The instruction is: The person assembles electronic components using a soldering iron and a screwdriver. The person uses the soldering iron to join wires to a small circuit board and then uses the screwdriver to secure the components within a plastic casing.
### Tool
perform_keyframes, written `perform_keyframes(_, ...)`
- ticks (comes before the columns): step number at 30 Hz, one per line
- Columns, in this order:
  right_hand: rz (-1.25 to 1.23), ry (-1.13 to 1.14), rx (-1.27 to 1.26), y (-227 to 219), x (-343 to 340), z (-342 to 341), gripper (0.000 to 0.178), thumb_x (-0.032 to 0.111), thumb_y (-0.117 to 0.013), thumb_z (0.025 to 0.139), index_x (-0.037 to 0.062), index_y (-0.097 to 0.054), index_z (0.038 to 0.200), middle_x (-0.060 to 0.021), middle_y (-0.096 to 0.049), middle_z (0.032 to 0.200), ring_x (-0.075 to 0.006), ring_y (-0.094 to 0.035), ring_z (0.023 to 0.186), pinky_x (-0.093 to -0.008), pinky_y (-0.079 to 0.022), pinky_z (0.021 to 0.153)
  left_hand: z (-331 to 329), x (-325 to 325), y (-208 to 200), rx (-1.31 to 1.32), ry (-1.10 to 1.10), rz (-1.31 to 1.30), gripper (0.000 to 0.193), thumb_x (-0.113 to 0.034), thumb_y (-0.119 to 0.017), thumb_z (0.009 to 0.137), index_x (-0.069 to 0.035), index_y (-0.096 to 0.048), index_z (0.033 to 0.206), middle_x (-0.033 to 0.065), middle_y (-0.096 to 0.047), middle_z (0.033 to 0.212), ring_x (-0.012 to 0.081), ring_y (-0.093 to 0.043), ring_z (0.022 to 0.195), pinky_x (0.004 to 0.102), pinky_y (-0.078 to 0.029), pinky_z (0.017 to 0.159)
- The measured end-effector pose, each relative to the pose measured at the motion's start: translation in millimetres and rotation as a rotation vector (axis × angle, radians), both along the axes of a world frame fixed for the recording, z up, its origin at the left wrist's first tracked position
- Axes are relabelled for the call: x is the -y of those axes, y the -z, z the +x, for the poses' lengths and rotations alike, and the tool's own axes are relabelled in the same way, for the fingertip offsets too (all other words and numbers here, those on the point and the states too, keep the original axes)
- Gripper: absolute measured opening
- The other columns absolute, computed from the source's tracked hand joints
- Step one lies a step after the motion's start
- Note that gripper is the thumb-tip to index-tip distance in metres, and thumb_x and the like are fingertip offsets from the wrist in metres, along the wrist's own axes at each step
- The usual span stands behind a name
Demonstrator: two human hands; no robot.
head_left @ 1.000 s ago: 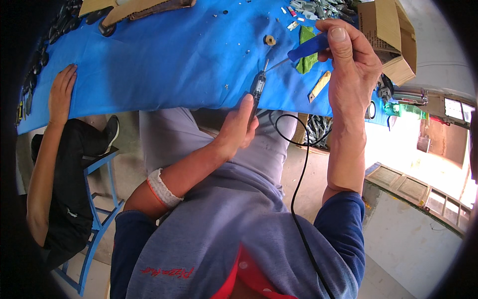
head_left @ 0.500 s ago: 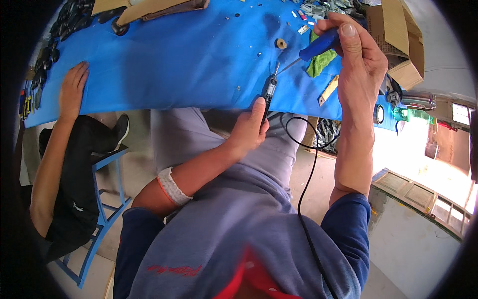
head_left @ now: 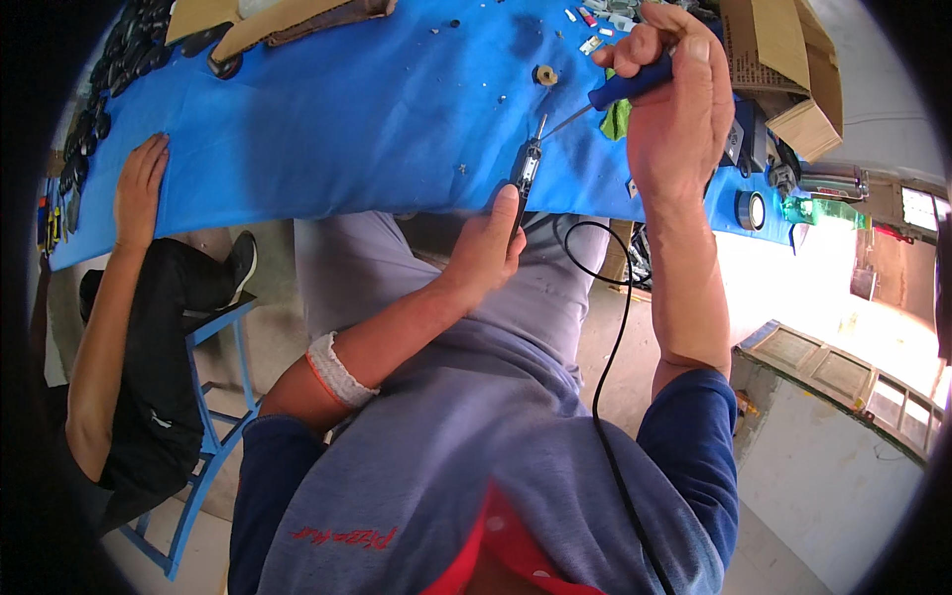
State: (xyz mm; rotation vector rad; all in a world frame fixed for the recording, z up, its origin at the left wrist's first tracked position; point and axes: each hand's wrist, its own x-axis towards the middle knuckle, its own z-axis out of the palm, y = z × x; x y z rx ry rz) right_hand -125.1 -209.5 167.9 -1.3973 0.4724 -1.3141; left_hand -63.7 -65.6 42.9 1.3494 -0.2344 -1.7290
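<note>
My left hand (head_left: 484,248) is closed around a slim black handheld device (head_left: 530,167) with a thin metal tip pointing away from me. Part of its casing looks open, with light metal parts showing. My right hand (head_left: 684,124) grips the blue handle of a screwdriver (head_left: 627,85). The screwdriver's thin shaft slants down to the left and its end meets the device near the metal tip; whether it touches a screw is too small to tell. A black cable (head_left: 619,357) loops beside my left hand and runs down over my shirt.
A blue cloth (head_left: 327,119) covers the table. Beyond the device lies a small tan ring (head_left: 545,75); a green rag (head_left: 616,120) is partly behind my right hand. Cardboard boxes (head_left: 764,50) stand right, black pieces (head_left: 129,45) lie left. Another person's hand (head_left: 141,188) rests on the table's left.
My right hand and the screwdriver have shifted left, now covering more of the green rag and most of the yellowish strip. The whole view has moved slightly. Both hands keep their holds.
</note>
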Motion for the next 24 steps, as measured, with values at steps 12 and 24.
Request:
perform_keyframes(12, -0.067, 0.080, 0.020, 3.4, -8.1, 11.5, 0.030, 0.030, -0.044, 0.098, 0.0006, -0.048, 0.103, -0.0100, -0.056, 0.083, -0.0147, -0.051, 0.068, -0.0295, -0.046, 0.068, -1.5, -1.4, -5.6, 0.065, -0.014, -0.040, 0.066, -0.072, -0.036, 0.084, -0.011, -0.041, 0.060, 0.0013, -0.035, 0.044, 0.0116, -0.031, 0.035, 0.0269, -0.023, 0.036)
perform_keyframes(24, 0.077, -0.087, 0.001, -0.3, 3.0, -0.1, 0.023, 0.022, -0.049, 0.096, -0.0004, -0.052, 0.100, -0.0112, -0.059, 0.086, -0.0130, -0.054, 0.068, -0.0275, -0.047, 0.064, 0.1, 2.0, -6.0, 0.070, -0.012, -0.029, 0.065, -0.072, -0.037, 0.084, -0.012, -0.041, 0.060, 0.0006, -0.033, 0.042, 0.0110, -0.029, 0.034, 0.0276, -0.022, 0.036)
